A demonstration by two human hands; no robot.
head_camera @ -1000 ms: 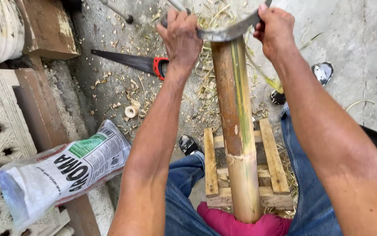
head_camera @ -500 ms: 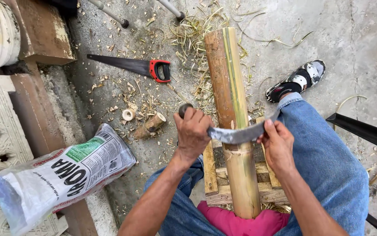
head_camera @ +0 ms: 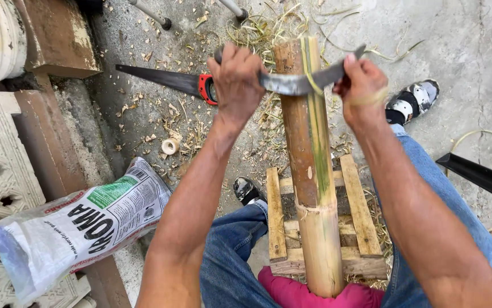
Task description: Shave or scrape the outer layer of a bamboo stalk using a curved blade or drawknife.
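Both hands grip a curved blade (head_camera: 300,82) laid across the top of the bamboo pole (head_camera: 311,171): left hand (head_camera: 237,77) clenched on one end, right hand (head_camera: 363,88) on the other. The pole leans over a wooden crate (head_camera: 365,228) between the knees. A white plastic bag (head_camera: 80,228), bulging with unseen contents, lies left, a handsaw (head_camera: 169,81) beyond.

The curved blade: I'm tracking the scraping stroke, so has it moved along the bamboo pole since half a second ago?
Yes. The curved blade has gone from mid-pole back up to the far end of the bamboo pole, away from the wooden crate.
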